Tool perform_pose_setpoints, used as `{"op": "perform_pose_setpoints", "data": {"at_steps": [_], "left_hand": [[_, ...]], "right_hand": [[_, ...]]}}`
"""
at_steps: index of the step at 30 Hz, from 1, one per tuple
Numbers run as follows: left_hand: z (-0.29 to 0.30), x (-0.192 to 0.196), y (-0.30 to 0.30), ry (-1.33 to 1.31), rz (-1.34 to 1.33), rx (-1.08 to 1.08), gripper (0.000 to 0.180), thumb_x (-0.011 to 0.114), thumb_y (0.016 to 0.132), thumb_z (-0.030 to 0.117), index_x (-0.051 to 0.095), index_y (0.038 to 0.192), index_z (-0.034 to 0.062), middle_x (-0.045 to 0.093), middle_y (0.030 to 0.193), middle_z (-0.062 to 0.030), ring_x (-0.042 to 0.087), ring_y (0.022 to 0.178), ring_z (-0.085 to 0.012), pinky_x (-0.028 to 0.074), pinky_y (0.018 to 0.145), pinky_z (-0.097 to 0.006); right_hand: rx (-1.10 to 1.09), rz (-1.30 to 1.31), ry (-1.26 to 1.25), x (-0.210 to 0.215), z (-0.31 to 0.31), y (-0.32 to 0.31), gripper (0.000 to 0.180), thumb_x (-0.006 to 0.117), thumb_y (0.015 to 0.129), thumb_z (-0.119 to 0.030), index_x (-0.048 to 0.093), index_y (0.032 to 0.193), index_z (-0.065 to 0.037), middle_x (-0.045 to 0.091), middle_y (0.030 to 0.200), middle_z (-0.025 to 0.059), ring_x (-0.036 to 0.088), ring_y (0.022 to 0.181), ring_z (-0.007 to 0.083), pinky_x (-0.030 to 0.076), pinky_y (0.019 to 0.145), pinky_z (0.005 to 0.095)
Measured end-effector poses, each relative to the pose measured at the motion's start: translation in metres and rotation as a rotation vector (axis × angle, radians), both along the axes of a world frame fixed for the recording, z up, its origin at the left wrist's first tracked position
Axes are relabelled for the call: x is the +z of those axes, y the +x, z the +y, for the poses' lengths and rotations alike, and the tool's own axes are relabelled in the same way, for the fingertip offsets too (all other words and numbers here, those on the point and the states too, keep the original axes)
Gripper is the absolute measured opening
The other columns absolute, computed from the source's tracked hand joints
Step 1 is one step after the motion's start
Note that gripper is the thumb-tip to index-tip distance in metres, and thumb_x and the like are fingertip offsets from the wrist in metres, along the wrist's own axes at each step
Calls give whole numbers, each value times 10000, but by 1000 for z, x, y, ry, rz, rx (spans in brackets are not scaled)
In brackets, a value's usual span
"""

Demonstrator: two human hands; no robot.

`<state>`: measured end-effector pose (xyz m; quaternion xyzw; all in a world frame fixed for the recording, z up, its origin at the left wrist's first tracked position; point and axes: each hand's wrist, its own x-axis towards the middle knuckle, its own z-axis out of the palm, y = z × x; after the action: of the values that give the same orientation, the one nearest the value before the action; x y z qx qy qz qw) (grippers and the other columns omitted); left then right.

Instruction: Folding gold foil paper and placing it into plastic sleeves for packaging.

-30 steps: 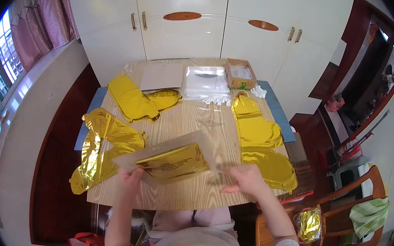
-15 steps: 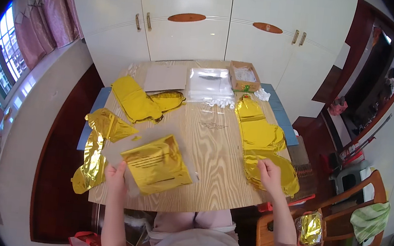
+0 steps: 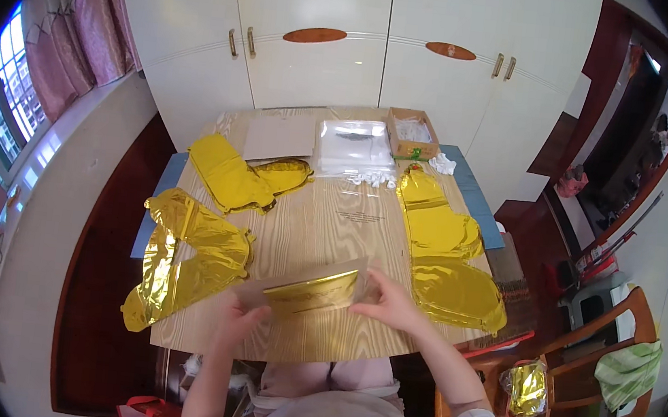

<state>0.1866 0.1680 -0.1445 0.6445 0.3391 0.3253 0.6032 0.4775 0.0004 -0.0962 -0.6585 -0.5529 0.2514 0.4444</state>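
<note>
Between my two hands, above the near part of the table, is a clear plastic bag with a folded gold foil balloon (image 3: 313, 294) inside, tilted so that it looks narrow. My left hand (image 3: 244, 318) grips its left end, slightly blurred, and my right hand (image 3: 389, 300) pinches its right end. Flat gold foil balloons lie about it: one at the near left (image 3: 159, 259), nearest my left hand, another at the far left (image 3: 228, 174). A long gold foil shape (image 3: 441, 234) covers the right side of the table, just beyond my right hand.
Toward the back of the table (image 3: 330, 245) lie a grey board (image 3: 280, 136), a stack of clear plastic bags (image 3: 357, 147), small white pieces (image 3: 373, 179), a cardboard box (image 3: 413, 131) and crumpled white tissue (image 3: 442, 164). A wooden chair (image 3: 641, 318) at right bears a gold package (image 3: 527, 389).
My right hand has come left from over the right-hand foil and taken the bag's right end. The bag has moved right and tipped from face-on to nearly edge-on.
</note>
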Motion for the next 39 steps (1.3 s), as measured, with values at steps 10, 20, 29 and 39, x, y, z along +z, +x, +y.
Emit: {"op": "perform_pose_setpoints", "data": {"at_steps": [10, 20, 29, 39], "left_hand": [[5, 0, 40, 187, 174, 173, 560, 684, 844, 34, 440, 1346, -3, 571, 1256, -185, 560, 1184, -276, 444, 1004, -388], [-40, 4, 105, 1258, 578, -364, 585, 589, 880, 228, 437, 1388, -19, 467, 1421, -193, 393, 1369, -334, 272, 1140, -506], [-50, -10, 128, 1224, 657, -418, 569, 549, 907, 359, 472, 1421, 128, 434, 1473, -137, 378, 1379, -315, 282, 1124, -509], [-50, -3, 130, 1215, 742, -450, 553, 536, 920, 457, 442, 1446, 317, 365, 1511, -154, 331, 1380, -395, 254, 1111, -574]], "right_hand": [[-70, -130, -347, -27, 7, -7, 731, 799, 759, -332, 460, 1342, -47, 652, 1006, 160, 666, 845, 313, 533, 735, 410], [-70, -655, 34, -42, -43, -23, 709, 765, 748, -444, 535, 1313, -80, 600, 1223, 105, 656, 988, 290, 547, 779, 369], [-40, -700, 61, -42, -48, -27, 444, 701, 785, -407, 644, 1115, -115, 608, 1191, 10, 653, 872, 189, 542, 714, 308], [138, -843, 126, -45, -56, -29, 247, 666, 833, -323, 703, 1005, -151, 667, 1100, -71, 623, 756, 131, 531, 649, 285]]}}
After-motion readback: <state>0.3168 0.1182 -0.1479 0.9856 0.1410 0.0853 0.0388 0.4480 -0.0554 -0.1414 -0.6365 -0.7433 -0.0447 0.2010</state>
